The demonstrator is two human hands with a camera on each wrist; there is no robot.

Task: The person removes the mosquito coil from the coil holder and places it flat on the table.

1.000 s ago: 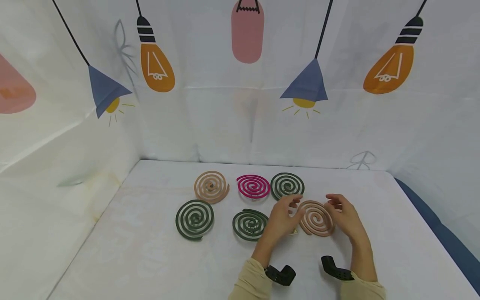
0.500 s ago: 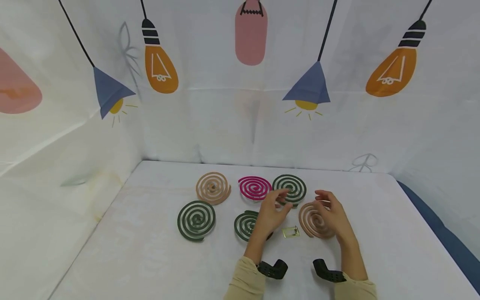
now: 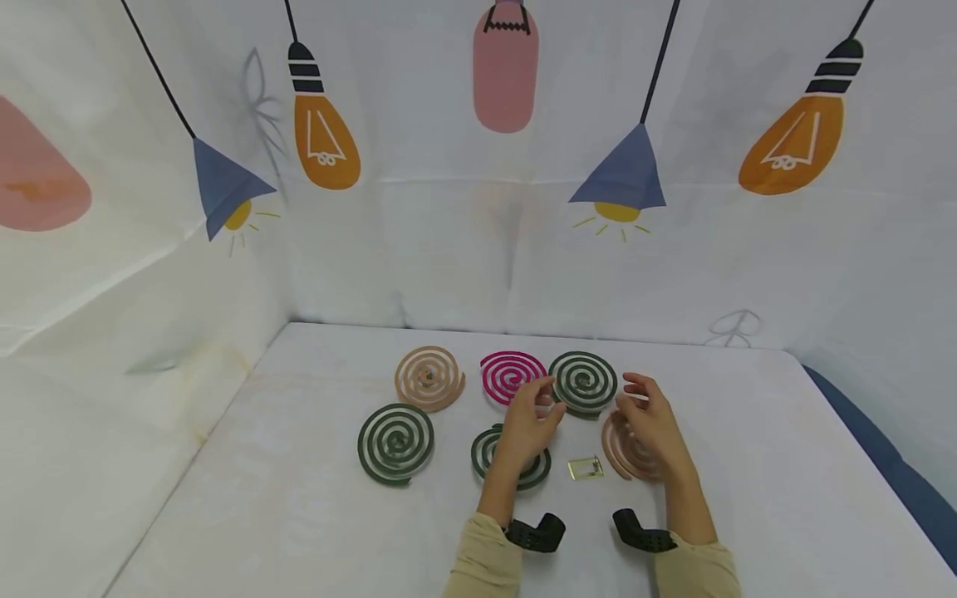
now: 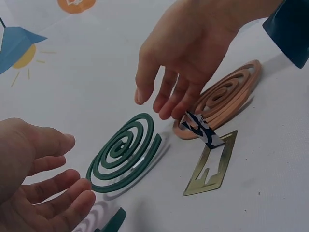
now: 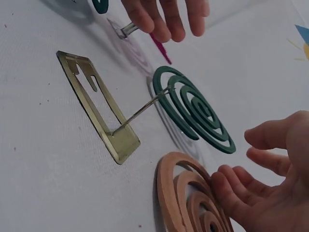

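My left hand [image 3: 526, 428] hovers with relaxed fingers over the front green mosquito coil [image 3: 537, 479] and near the pink mosquito coil [image 3: 512, 375]. My right hand [image 3: 653, 423], fingers loosely bent, hangs over the brown mosquito coil [image 3: 625, 458], partly hiding it. Neither hand holds anything. Between them lies another green mosquito coil [image 3: 585, 382], which casts a shadow as if raised off the table. A flat gold metal coil stand [image 5: 126, 147] lies in front, one thin prong sticking up. In the right wrist view, the right fingertips appear beside the brown coil; contact cannot be told.
Further left on the white table [image 3: 284, 498] are a tan mosquito coil [image 3: 429, 378] and one more green mosquito coil [image 3: 396, 444]. A white cloth with printed lamps [image 3: 449, 249] closes off the back and sides.
Both hands have shifted left and slightly back, away from around the brown coil. The gold stand, earlier mostly covered by the left hand, is now in plain sight. The coils stay in place.
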